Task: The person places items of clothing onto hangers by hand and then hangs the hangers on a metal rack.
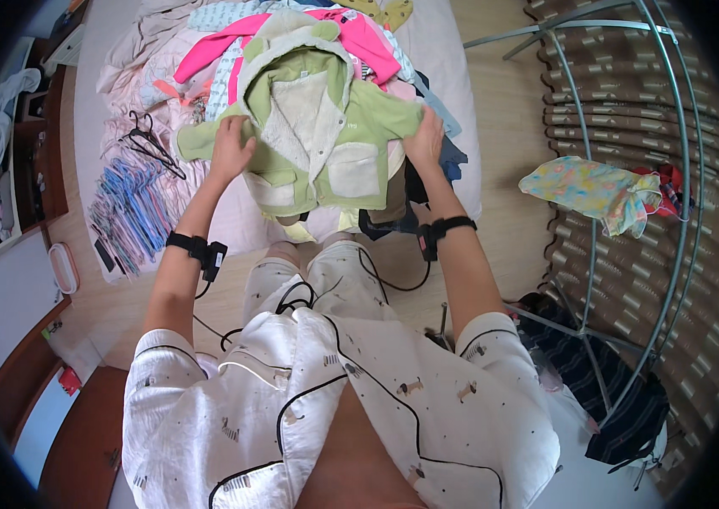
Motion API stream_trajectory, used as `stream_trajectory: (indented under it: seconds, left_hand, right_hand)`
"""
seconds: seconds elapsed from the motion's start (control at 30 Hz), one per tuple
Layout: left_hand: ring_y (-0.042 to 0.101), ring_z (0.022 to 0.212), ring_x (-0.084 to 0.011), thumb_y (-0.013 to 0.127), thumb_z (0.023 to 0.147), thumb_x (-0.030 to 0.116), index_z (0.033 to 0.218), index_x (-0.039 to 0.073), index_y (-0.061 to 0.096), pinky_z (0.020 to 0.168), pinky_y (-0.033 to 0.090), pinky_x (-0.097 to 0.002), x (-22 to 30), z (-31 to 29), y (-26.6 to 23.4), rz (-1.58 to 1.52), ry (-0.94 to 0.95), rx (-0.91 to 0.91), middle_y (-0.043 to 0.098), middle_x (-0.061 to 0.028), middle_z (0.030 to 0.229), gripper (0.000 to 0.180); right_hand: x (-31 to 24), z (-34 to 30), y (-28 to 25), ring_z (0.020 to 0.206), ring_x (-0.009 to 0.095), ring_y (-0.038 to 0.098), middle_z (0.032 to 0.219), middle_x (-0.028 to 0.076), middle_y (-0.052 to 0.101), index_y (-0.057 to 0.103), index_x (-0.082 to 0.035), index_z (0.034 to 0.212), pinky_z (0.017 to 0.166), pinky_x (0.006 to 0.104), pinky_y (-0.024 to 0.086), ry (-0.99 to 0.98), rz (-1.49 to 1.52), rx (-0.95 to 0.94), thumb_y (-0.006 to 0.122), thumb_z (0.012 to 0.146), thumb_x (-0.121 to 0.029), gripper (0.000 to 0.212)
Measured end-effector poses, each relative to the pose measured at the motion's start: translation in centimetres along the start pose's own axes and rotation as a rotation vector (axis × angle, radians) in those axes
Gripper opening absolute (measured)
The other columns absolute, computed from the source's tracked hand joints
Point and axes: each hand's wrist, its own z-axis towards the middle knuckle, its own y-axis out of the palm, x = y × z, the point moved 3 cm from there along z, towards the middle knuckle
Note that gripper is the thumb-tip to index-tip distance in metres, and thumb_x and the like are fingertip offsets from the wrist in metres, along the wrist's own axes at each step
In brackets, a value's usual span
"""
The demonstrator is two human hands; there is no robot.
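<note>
A light green hooded jacket (368, 119) with a cream fleece lining, pale pockets and small ears on its hood lies spread on top of a heap of clothes, its front partly open. My left hand (230, 151) is closed on the jacket beside the sleeve at the left, its fingertips partly hidden. At the right, my right hand (425, 142) grips the other sleeve near its end. Under the jacket, a bright pink garment (215, 53) sticks out at the far side. Dark clothes show below my right hand.
The heap lies on a bed with a pale pink sheet (109, 81). Several coloured hangers (132, 208) and black hangers (151, 146) lie at the left. A metal rack (673, 110) with a patterned yellow garment (584, 188) stands at the right, before a brown curtain (605, 93).
</note>
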Motion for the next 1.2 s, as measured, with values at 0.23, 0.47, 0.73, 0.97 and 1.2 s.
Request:
stream_trajectory:
  seconds: [0.23, 0.47, 0.73, 0.97, 1.2]
  left_hand:
    - [0.045, 0.123, -0.0412, 0.066, 0.076, 0.017, 0.126, 0.002, 0.052, 0.104, 0.039, -0.0435, -3.0, -0.8, 1.0, 0.14, -0.085, -0.155, 0.043, -0.0235, 0.138, 0.055]
    - [0.045, 0.125, -0.0403, 0.066, 0.075, 0.019, 0.129, 0.004, 0.052, 0.105, 0.039, -0.043, -4.5, -4.0, 1.5, 0.157, -0.167, -0.184, 0.042, -0.0224, 0.141, 0.057]
    - [0.048, 0.12, -0.0396, 0.065, 0.074, 0.014, 0.125, 0.006, 0.055, 0.103, 0.04, -0.043, -5.9, -6.5, 0.9, 0.039, -0.164, -0.061, 0.047, -0.0205, 0.136, 0.052]
    - [0.053, 0.112, -0.0383, 0.065, 0.076, 0.015, 0.12, 0.0, 0.057, 0.097, 0.043, -0.0428, -13.1, -12.2, 0.1, -0.005, -0.373, -0.073, 0.055, -0.0211, 0.121, 0.047]
    - [0.054, 0.114, -0.0375, 0.061, 0.079, 0.012, 0.117, -0.003, 0.058, 0.099, 0.042, -0.0397, -20.4, -18.0, -1.3, -0.133, -0.536, -0.05, 0.057, -0.0219, 0.12, 0.041]
  right_hand:
    - [-2.1, 2.7, 0.3, 0.118, 0.035, 0.052, 0.114, 0.021, 0.062, 0.063, -0.005, 0.1, 0.104, 0.0506, 0.034, -0.137, -0.374, -0.602, 0.068, 0.072, -0.026, 0.035]
    - [-4.0, 1.5, -0.7, 0.104, 0.036, 0.057, 0.097, 0.019, 0.064, 0.059, -0.004, 0.103, 0.089, 0.0457, 0.046, 0.215, -0.484, -0.521, 0.058, 0.079, -0.024, 0.032]
    - [-14.1, -5.2, 8.7, 0.129, 0.041, 0.037, 0.135, 0.024, 0.043, 0.053, -0.006, 0.125, 0.108, 0.0563, 0.025, -0.47, -0.398, -0.331, 0.058, 0.079, -0.014, 0.047]
    - [-28.5, -9.0, 17.7, 0.138, 0.049, 0.02, 0.149, 0.027, 0.024, 0.047, -0.011, 0.135, 0.105, 0.0709, 0.017, -0.467, -0.322, -0.612, 0.058, 0.08, -0.017, 0.056]
    - [-28.3, -8.4, 22.6, 0.143, 0.047, 0.009, 0.156, 0.025, 0.008, 0.03, -0.017, 0.148, 0.105, 0.0725, 0.014, -0.345, -0.675, -0.84, 0.059, 0.082, -0.022, 0.072]
